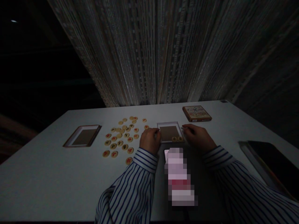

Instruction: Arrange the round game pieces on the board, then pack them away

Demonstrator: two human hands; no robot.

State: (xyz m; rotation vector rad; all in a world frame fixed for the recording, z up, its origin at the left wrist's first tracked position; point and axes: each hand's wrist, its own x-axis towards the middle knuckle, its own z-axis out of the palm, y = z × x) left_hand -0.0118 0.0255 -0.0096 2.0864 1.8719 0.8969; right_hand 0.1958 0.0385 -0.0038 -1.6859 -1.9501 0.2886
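A shallow open box [169,123] with white walls and a brown floor lies between my two hands. Two round xiangqi pieces [177,139] rest side by side in its near right corner. My left hand [150,140] is closed at the box's left wall, fingers curled and partly hidden. At the opposite wall, my right hand [198,136] has its bent fingers against the right side. Left of my left hand, many loose xiangqi pieces [125,147] with red or dark characters are spread over the table, a few of them blank side up.
A second shallow open tray [82,136] sits at the left. Farther back on the right is a flat box with printed characters [197,113]. A lit phone [166,154] lies between my forearms on the white table [58,174]. Dark flat items [268,161] lie at the right edge.
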